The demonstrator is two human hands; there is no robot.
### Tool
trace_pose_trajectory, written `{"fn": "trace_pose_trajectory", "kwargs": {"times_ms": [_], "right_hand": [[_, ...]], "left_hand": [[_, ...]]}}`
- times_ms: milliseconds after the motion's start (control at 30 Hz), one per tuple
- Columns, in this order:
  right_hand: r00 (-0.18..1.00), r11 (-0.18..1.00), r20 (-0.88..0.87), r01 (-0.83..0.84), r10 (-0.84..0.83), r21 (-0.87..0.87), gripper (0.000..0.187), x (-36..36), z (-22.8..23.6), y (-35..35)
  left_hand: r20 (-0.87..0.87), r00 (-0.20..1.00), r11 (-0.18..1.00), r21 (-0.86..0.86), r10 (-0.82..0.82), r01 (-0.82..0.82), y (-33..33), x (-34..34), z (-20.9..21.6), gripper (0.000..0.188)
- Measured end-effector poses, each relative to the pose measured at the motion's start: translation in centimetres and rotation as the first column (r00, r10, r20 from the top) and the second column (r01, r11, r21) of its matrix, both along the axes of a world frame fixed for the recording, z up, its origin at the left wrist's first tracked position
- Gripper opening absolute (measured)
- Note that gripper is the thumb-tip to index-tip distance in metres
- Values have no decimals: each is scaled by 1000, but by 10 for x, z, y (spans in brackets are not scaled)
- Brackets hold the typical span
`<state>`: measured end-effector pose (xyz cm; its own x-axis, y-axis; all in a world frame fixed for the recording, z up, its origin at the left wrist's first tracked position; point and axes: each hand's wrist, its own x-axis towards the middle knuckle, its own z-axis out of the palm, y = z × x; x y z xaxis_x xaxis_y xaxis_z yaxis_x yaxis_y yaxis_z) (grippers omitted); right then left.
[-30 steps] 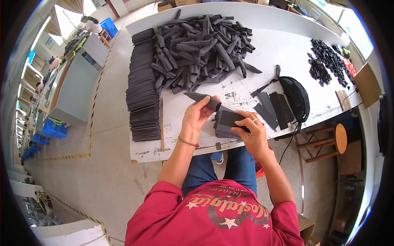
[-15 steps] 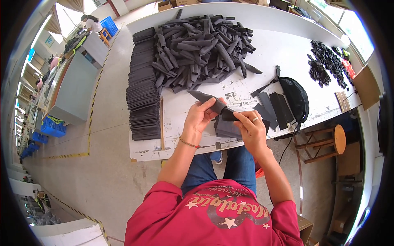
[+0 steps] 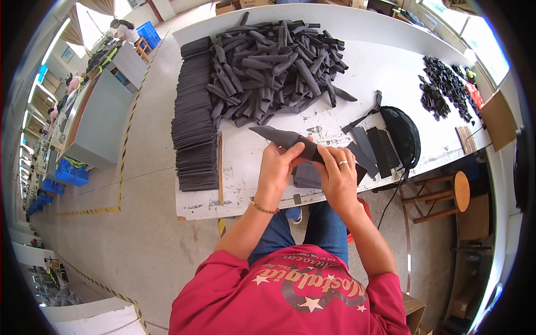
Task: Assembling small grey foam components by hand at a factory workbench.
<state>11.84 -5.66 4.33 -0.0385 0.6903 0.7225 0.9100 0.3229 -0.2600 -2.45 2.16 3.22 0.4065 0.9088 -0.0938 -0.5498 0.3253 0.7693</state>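
A dark grey fabric tube (image 3: 274, 135) is held between my two hands above the near edge of the table, its pointed end toward the far left. My left hand (image 3: 277, 167) is closed on its middle, thumb on top. My right hand (image 3: 339, 176), with a ring on one finger, grips the tube's near right part, fingers laid over it. Under my hands lies a small stack of flat dark pieces (image 3: 306, 177), partly hidden. Farther back rises a large heap of similar dark tubes (image 3: 273, 64), and to its left runs a long row of flat dark pieces (image 3: 194, 125).
Right of my hands lie dark flat strips (image 3: 381, 152) and a black pouch (image 3: 401, 131) with a strap. Small black pieces (image 3: 446, 84) cover the table's far right. A wooden stool (image 3: 461, 190) stands right of the table. A person (image 3: 127, 33) sits at the far left.
My right hand has moved up and slightly left, closer to my left hand. The tube, pinched narrow in the middle before, now looks smoother and straighter. My left hand has shifted slightly right.
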Motion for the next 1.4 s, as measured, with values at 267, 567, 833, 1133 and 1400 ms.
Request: {"fn": "trace_pose_trajectory", "kwargs": {"times_ms": [267, 567, 833, 1133, 1400], "right_hand": [[974, 986, -190, -140, 121, -90, 49, -16, -6, -5], [962, 962, -146, -248, 230, -117, 39, -15, -10, 2], [959, 946, -129, -273, 253, -176, 38, -12, -10, -2], [963, 917, -114, -268, 245, -295, 31, 7, -18, -8], [951, 912, -143, -306, 276, -275, 18, 21, -6, -11]], "left_hand": [[287, 955, 992, 118, -80, 48, -1, 8, -7, 23], [301, 953, 991, 132, -18, -23, -14, 20, -19, 21], [400, 915, 996, 81, -58, 28, -27, 28, -33, 35], [447, 893, 999, 0, -41, 45, -31, 32, -40, 37], [368, 915, 986, -87, 166, -144, -10, 18, -16, 35]]}}
